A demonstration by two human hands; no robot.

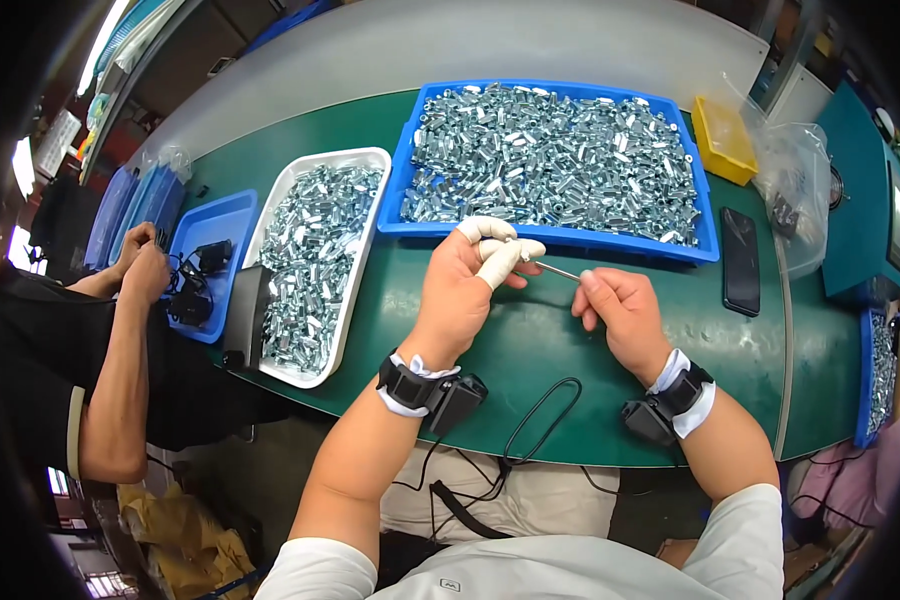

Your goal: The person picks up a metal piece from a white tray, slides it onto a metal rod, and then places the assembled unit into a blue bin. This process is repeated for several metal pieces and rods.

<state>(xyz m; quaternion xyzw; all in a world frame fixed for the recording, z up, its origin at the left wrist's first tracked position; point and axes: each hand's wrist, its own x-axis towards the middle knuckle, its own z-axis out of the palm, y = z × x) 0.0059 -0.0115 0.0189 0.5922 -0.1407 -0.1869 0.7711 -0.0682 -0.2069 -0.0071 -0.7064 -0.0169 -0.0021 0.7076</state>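
Metal rod (560, 271) held between the two hands, over the bench (710, 345) and just in front of a large blue tray (620, 245).

The right hand (622, 308) grips the rod's near end between thumb and fingers, while the left hand (458, 290), with white coverings on several fingertips, is closed around its other end; whether a small part is pinched there too is hidden. Silvery metal pieces (560, 160) fill the blue tray, and more of the same kind lie in a white tray (361, 262) to its left. A yellow bin (728, 160) stands beside the blue tray's right end, with a dark phone (740, 262) lying nearer the person. At far left, a co-worker's hands (145, 265) are near a smaller blue tray (210, 225).
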